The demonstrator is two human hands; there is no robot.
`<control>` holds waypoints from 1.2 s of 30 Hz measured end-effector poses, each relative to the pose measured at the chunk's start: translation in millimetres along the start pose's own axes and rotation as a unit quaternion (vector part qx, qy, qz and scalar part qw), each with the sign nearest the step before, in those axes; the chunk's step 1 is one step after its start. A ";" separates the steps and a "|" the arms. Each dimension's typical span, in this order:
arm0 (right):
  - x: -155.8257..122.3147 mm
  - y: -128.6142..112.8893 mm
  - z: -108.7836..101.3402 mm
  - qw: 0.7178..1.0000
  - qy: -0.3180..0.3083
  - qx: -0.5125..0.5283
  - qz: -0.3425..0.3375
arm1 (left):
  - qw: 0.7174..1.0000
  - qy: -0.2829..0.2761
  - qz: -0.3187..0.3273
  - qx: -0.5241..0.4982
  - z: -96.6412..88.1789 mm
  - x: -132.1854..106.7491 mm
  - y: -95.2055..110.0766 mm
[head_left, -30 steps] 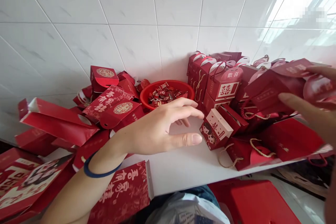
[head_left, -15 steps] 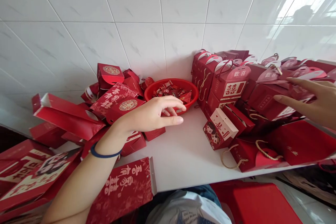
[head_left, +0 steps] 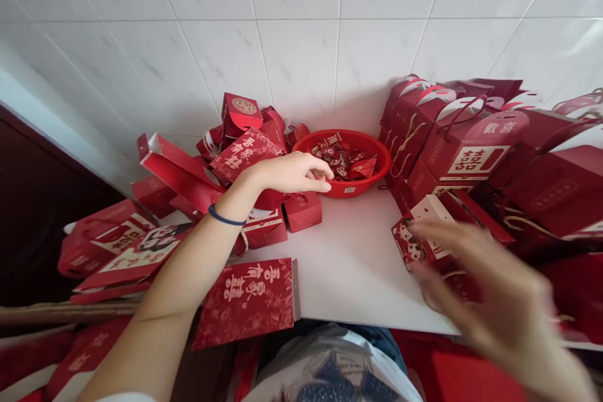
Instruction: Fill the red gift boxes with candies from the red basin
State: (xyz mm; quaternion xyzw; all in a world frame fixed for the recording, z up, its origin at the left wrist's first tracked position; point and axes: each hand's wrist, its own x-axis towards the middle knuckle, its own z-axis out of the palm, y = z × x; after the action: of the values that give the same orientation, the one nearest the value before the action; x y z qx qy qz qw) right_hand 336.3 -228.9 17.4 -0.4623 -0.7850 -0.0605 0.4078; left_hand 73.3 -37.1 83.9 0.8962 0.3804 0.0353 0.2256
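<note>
My left hand (head_left: pixel 299 173) hovers at the near-left rim of a red plastic basin (head_left: pixel 351 188). Its fingers curl loosely, a gap shows between them and the thumb, and I see nothing held. Inside the basin lie red-wrapped candies (head_left: pixel 343 154). Blurred by motion, my right hand (head_left: pixel 499 292) passes over the table's right side with thumb and fingers apart and no object visible in it. It partly covers a small red gift box (head_left: pixel 409 242) with cartoon figures and a cream panel. Below my left forearm lies a flat red box (head_left: pixel 254 301) with white characters.
Stacked red gift boxes with rope handles (head_left: pixel 471 144) line the right side against the tiled wall (head_left: pixel 296 69). A jumble of red boxes (head_left: pixel 240 116) fills the left side. The white table's (head_left: pixel 348 264) front edge runs close to my body.
My view has swung left. My right hand has moved away from the stacked gift boxes, inward and toward me. My left hand stays beside the basin, its fingers slightly more curled.
</note>
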 end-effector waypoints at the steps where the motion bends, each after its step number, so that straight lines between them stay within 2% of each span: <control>1: -0.2 -13.0 25.5 0.997 -0.056 0.043 -0.036 | 1.000 -0.018 -0.001 0.009 1.3 1.1 -0.7; 3: 0.8 -28.6 76.5 0.975 -0.173 0.098 -0.102 | 0.998 -0.048 -0.008 0.028 2.6 1.4 -1.4; 4: 2.6 -32.0 99.4 0.965 -0.210 0.112 -0.106 | 0.997 -0.059 -0.015 0.037 2.1 0.4 -1.3; 5: 5.6 -33.4 119.2 0.961 -0.239 0.115 -0.081 | 0.997 -0.066 -0.021 0.045 0.9 -1.4 -1.1; 7: 14.6 -32.8 146.3 0.955 -0.279 0.097 0.012 | 0.996 -0.065 -0.030 0.054 -3.6 -6.6 -0.5; 10: 27.3 -33.6 159.8 0.925 -0.343 0.085 0.142 | 0.998 -0.043 -0.033 0.043 -10.7 -15.5 -1.1; 13: 25.1 -43.0 164.8 0.883 -0.406 0.130 0.198 | 0.998 -0.044 -0.033 0.027 -10.9 -20.4 -3.8; 15: 14.3 -51.6 174.5 0.869 -0.408 0.167 0.224 | 0.997 -0.058 -0.039 0.030 -7.0 -20.7 -5.8; 18: -4.0 -60.9 195.0 0.844 -0.372 0.270 0.277 | 0.995 -0.071 -0.048 0.042 -1.4 -19.4 -7.9; 20: -9.1 -61.6 201.2 0.803 -0.336 0.380 0.314 | 0.996 -0.064 -0.046 0.037 -1.2 -19.3 -9.2; 22: -4.6 -56.4 193.1 0.760 -0.310 0.474 0.317 | 0.997 -0.046 -0.046 0.029 -3.8 -20.5 -11.5; 23: 1.2 -51.3 183.3 0.751 -0.301 0.502 0.306 | 0.998 -0.036 -0.048 0.028 -5.7 -21.3 -13.3; 24: 9.0 -44.6 170.4 0.752 -0.291 0.516 0.291 | 0.998 -0.026 -0.052 0.031 -7.5 -22.2 -15.5; 26: 28.6 -27.0 140.0 0.776 -0.235 0.514 0.281 | 0.997 -0.011 -0.055 0.044 -10.1 -23.5 -20.6; 27: 39.4 -16.9 125.1 0.785 -0.182 0.512 0.297 | 0.997 -0.005 -0.053 0.053 -10.5 -23.8 -23.0; 30: 72.0 13.0 94.1 0.787 0.040 0.496 0.366 | 0.996 0.009 -0.036 0.080 -8.2 -22.9 -26.7; 31: 82.0 21.5 89.6 0.784 0.101 0.482 0.378 | 0.995 0.015 -0.033 0.091 -6.3 -22.2 -26.4; 33: 99.4 34.8 87.9 0.786 0.183 0.457 0.374 | 0.991 0.025 -0.041 0.124 -1.2 -20.7 -24.5; 36: 114.8 45.4 95.2 0.793 0.214 0.449 0.352 | 0.985 0.008 -0.045 0.166 8.2 -19.5 -21.7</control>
State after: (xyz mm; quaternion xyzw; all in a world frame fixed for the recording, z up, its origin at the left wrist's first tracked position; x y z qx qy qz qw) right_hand 288.4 -80.6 21.7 -0.4463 -0.3999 0.3493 0.7204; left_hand 47.0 -40.6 69.3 0.9028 0.4228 -0.0315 0.0724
